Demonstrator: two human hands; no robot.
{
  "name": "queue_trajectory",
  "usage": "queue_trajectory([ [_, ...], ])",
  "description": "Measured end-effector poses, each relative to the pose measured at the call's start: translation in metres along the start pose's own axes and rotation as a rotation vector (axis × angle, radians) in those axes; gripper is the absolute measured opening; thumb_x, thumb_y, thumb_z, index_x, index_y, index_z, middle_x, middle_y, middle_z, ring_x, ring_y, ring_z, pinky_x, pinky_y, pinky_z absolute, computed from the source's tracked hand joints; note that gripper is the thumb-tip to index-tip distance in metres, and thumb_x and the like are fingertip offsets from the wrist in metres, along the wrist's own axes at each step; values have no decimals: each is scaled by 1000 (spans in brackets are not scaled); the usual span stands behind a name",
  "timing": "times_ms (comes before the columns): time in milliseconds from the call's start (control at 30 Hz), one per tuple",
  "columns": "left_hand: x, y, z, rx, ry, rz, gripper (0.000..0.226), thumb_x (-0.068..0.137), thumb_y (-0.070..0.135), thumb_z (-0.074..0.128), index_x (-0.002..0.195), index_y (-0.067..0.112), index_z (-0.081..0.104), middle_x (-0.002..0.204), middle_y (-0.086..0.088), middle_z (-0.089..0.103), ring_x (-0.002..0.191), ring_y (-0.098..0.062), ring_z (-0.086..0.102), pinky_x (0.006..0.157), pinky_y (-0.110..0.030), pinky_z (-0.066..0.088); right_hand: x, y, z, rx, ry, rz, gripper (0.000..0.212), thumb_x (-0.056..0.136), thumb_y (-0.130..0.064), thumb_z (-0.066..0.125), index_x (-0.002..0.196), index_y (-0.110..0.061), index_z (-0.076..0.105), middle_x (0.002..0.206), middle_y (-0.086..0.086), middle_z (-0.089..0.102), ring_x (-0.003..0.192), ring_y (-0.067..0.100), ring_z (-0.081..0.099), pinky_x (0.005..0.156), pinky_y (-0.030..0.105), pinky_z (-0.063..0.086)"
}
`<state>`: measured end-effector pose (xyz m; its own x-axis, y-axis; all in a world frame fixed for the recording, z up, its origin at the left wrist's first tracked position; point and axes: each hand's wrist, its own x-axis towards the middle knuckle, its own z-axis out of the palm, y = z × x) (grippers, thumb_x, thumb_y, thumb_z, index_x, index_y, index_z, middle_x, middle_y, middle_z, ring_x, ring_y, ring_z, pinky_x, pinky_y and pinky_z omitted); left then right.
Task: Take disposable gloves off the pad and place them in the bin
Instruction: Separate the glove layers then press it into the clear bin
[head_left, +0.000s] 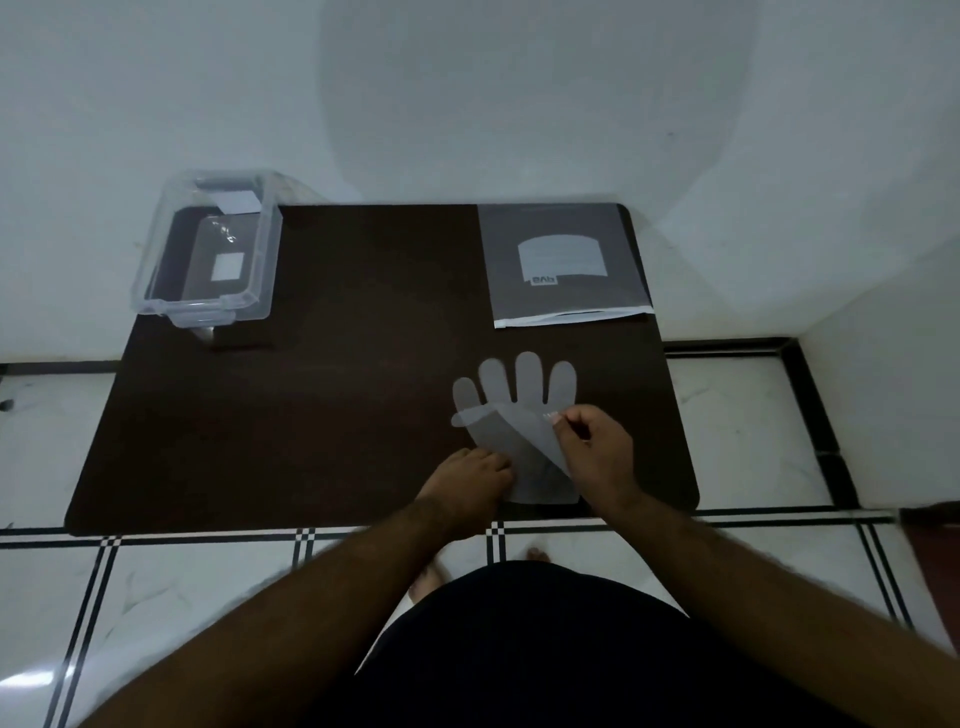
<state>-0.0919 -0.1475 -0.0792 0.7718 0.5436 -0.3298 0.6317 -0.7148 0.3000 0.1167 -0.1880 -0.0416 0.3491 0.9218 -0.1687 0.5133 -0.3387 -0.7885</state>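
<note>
A thin translucent disposable glove (519, 410) lies flat on the dark pad (311, 405), fingers pointing away from me, at the pad's near right. My right hand (592, 457) pinches a top layer of glove film and peels it up over the palm area. My left hand (467, 483) presses on the glove's cuff end at the near left, fingers curled down. A clear plastic bin (208, 249) stands at the pad's far left corner, with what looks like clear film inside it.
A grey glove packet (563, 265) with a pale label lies at the pad's far right corner. White walls close in behind and to the right. The pad rests on white floor tiles with black lines; my feet show just below its near edge.
</note>
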Motion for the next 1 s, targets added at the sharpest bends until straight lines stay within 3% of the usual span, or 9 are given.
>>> queue_trajectory([
  [167, 6, 0, -9, 23, -40, -4, 34, 104, 34, 62, 138, 31, 64, 142, 5, 62, 133, -19, 56, 118, -45, 40, 25, -19, -23, -66, 75, -101, 8, 103, -25, 67, 97, -19, 68, 89, -10, 62, 83, 1, 60, 73, 14, 44],
  [267, 10, 1, -17, 40, -83, -9, 34, 104, 31, 61, 137, 28, 66, 143, 4, 63, 133, -21, 58, 116, -46, 42, 39, -36, -44, -97, 138, -277, 4, 100, -17, 71, 100, -13, 71, 92, -6, 64, 85, -2, 59, 75, 11, 47],
  [367, 12, 4, -28, 35, -137, -18, 34, 104, 31, 60, 137, 28, 67, 144, 5, 63, 134, -21, 57, 116, -47, 43, 55, -56, -65, -101, 163, -386, 8, 100, -17, 72, 99, -8, 72, 92, 2, 70, 85, 8, 62, 77, 19, 52],
  [467, 14, 7, -38, 39, -193, -13, 37, 105, 32, 59, 141, 26, 65, 147, 1, 61, 137, -24, 55, 117, -49, 44, 74, -77, -81, -200, 159, -365, 11, 101, -24, 70, 100, -13, 73, 93, 0, 70, 85, 14, 64, 78, 26, 54],
  [633, 10, 10, -57, -131, -246, -37, 33, 106, 34, 56, 136, 23, 67, 142, -1, 59, 131, -21, 56, 115, -46, 47, 96, -102, -110, -346, 157, -454, 11, 103, -26, 67, 101, -17, 73, 93, -7, 66, 85, 9, 59, 75, 14, 43],
  [733, 13, 7, -75, -263, -112, -117, 25, 108, 32, 57, 126, 22, 71, 131, 2, 66, 117, -14, 63, 106, -41, 54, 105, -117, -127, -388, 155, -525, 9, 101, -23, 70, 102, -16, 76, 92, -8, 65, 85, 9, 58, 79, 19, 47],
  [800, 21, 3, -100, -466, 146, -257, 28, 104, 33, 65, 133, 29, 68, 131, 8, 68, 112, -5, 62, 103, -33, 55, 110, -128, -137, -414, 126, -572, 10, 100, -21, 71, 104, -14, 78, 95, -2, 72, 87, 10, 59, 85, 28, 53],
  [900, 41, -5, -158, -621, 626, -191, 73, 84, 38, 89, 149, 33, 56, 144, 11, 64, 129, -5, 59, 107, -30, 53, 115, -148, -150, -458, -3, -643, 14, 100, -23, 71, 106, -13, 79, 99, 1, 75, 89, 12, 62, 84, 27, 50],
  [1000, 54, -3, -229, -631, 585, -103, 105, 75, 39, 98, 162, 25, 42, 163, 4, 47, 147, -11, 41, 119, -31, 41, 116, -169, -157, -487, -138, -689, 15, 99, -27, 72, 107, -17, 81, 98, -5, 75, 88, 9, 62, 77, 16, 41],
])
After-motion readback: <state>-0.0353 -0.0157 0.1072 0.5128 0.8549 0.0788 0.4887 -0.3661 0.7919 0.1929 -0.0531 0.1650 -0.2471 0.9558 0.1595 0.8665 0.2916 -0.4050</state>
